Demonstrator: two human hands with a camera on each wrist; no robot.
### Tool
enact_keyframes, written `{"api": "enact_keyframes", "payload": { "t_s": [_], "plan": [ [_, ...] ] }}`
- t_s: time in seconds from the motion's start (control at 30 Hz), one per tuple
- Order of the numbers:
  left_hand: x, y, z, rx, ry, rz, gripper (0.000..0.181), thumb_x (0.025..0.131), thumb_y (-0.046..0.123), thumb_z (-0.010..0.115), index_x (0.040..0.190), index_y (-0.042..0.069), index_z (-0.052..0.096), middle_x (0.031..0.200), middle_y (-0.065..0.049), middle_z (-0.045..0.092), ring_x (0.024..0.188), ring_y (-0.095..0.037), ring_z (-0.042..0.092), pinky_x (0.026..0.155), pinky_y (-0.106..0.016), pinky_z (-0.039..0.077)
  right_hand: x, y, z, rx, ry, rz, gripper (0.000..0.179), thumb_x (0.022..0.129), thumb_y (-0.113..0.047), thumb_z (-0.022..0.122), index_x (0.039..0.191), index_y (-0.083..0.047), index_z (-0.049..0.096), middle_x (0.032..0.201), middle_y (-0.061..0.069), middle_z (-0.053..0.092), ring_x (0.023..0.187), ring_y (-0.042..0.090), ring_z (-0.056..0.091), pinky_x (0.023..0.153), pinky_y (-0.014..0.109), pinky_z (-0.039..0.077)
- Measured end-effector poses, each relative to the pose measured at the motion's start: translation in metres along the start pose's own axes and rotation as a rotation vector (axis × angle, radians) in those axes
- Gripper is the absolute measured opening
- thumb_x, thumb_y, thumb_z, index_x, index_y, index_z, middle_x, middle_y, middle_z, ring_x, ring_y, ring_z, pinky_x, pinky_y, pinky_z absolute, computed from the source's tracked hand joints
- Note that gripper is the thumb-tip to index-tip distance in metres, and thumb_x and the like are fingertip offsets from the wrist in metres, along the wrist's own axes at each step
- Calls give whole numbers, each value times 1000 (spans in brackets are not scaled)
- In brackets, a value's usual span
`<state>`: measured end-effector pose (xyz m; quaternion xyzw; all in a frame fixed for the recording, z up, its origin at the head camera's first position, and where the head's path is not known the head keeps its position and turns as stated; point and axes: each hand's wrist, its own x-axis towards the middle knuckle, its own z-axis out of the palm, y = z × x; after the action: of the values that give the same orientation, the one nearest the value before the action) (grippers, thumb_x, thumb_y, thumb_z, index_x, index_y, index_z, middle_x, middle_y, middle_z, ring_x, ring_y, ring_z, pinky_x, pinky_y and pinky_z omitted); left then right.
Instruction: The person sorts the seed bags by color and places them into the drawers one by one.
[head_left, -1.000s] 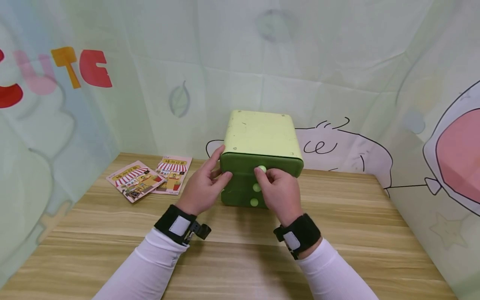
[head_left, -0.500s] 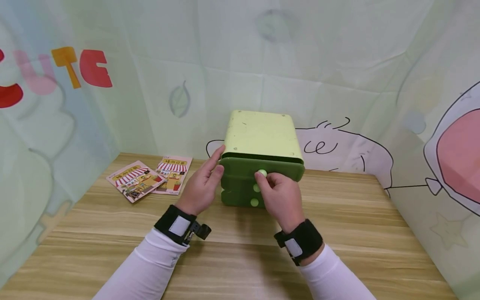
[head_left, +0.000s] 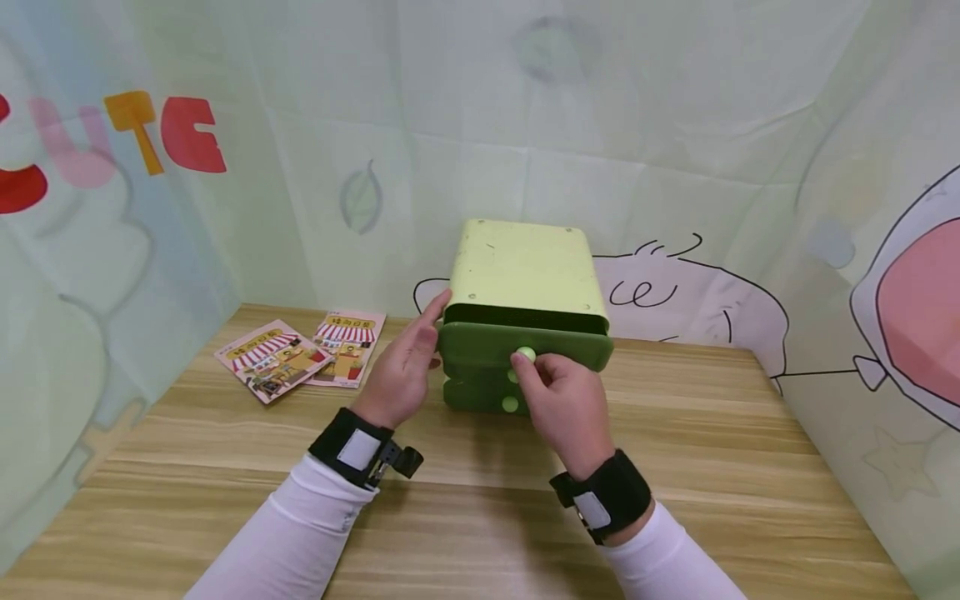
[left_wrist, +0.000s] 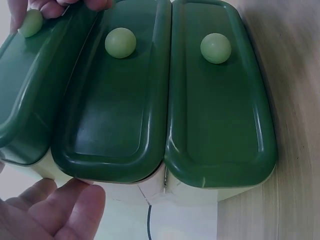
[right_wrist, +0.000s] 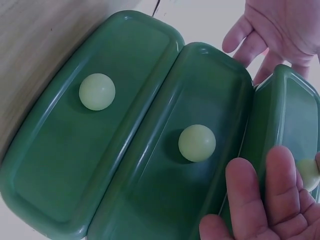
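Observation:
A small cabinet (head_left: 528, 262) with a pale yellow-green top and dark green drawer fronts stands on the table. Its top drawer (head_left: 480, 343) is pulled partly out, leaving a dark gap under the cabinet's top edge. My right hand (head_left: 566, 408) pinches that drawer's round light green knob (head_left: 528, 353) between thumb and finger. Against the cabinet's left side rests my left hand (head_left: 397, 367), fingers extended. Both the middle drawer (left_wrist: 107, 105) and the bottom drawer (left_wrist: 220, 110) sit closed in the left wrist view. What the top drawer contains is hidden.
Two pink illustrated cards or booklets (head_left: 273, 362) lie overlapping left of the cabinet on the wood-grain table (head_left: 480, 517). A printed cloth backdrop (head_left: 465, 108) rises close behind the cabinet and along both sides.
The top drawer was closed and has slid out toward me, with my right hand drawing back on its knob. My left thumb has moved off the drawer front toward the cabinet's side.

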<state>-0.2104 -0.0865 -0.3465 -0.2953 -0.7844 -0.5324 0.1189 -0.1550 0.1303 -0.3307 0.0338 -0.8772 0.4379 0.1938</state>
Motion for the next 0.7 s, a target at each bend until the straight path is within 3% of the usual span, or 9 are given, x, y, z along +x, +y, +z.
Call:
{"api": "enact_keyframes", "payload": {
  "t_s": [0.33,0.7],
  "plan": [
    [1,-3,0,-27,-13,23,47,105,36,13,151,31,18,149,10,27,115,-14,47,83,-43,52,-8,0,-2,15,17,-48,49,87,-59,54,66,-16,66,49,-1,47,47,15,45,39,34,38],
    [1,-3,-1,-39,-21,-21,48,103,44,11,149,37,19,150,15,22,115,-13,47,82,-43,52,-15,-1,-4,19,10,-47,46,87,-60,54,66,-21,65,48,-3,48,48,14,45,39,34,38]
  ]
}}
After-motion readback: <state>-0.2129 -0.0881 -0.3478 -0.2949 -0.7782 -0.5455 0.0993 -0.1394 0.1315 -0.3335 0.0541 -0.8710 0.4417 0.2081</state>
